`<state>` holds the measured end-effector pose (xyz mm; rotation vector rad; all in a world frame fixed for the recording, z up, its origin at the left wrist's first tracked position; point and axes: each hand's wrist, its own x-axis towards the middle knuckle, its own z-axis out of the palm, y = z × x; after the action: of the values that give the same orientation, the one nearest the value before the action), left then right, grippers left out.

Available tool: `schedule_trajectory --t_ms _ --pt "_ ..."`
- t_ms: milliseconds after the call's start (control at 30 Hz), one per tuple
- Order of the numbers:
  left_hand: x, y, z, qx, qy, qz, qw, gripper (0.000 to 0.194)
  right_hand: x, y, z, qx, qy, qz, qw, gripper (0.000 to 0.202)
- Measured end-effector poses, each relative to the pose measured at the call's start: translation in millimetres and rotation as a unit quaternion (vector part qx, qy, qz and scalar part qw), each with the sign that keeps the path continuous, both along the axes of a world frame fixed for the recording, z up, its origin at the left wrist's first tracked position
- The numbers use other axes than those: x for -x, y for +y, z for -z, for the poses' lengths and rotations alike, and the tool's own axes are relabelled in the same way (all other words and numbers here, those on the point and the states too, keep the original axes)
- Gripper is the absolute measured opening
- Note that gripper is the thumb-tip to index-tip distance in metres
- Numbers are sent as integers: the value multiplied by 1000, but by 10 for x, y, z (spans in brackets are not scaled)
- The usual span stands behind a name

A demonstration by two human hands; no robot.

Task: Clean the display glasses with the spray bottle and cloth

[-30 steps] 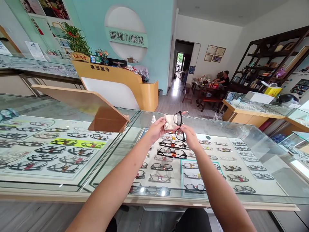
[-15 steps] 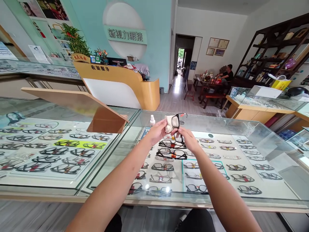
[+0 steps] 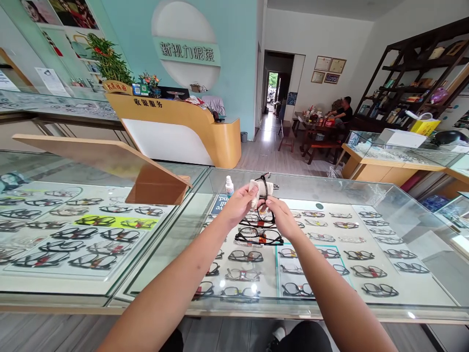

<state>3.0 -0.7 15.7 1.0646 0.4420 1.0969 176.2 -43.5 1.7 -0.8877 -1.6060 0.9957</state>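
Observation:
Black-framed glasses (image 3: 264,188) are held above the glass showcase, turned so one lens is over the other. My left hand (image 3: 240,204) pinches a cream cloth (image 3: 255,192), which lies against the upper lens and shows on both sides of the frame. My right hand (image 3: 281,215) is closed on the glasses near their bridge and lower rim; its fingertips partly hide the frame. Beyond my left hand a small white spray bottle (image 3: 229,187) stands upright on the glass. Two dark glasses (image 3: 259,236) are just below and in front of my hands.
Rows of glasses (image 3: 368,271) fill the showcase (image 3: 406,313). A slanted wooden-edged mirror or board (image 3: 157,188) stands on the left case. Farther back are a yellow counter (image 3: 227,142), a second display case (image 3: 370,168) and a person (image 3: 344,113) seated at a table.
The glasses have turned and shifted slightly left in my hands. The cloth now reaches across behind the upper rim. My view has shifted slightly, uncovering more of the bottle.

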Motion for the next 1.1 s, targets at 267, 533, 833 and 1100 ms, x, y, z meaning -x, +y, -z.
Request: schedule_trajectory --t_ms 267,533,833,1100 --pt "63 -12 -7 -9 22 -6 1000 52 -7 4 6 17 -4 -7 1000 48" --pt "116 -91 -154 -15 39 40 998 51 2 25 -7 70 37 -58 995 46" --pt "74 -24 -90 -12 36 2 999 56 6 24 -6 51 34 -44 997 46" --pt "18 -113 -120 -54 66 -61 995 57 -11 16 -7 44 -1 -28 999 51"
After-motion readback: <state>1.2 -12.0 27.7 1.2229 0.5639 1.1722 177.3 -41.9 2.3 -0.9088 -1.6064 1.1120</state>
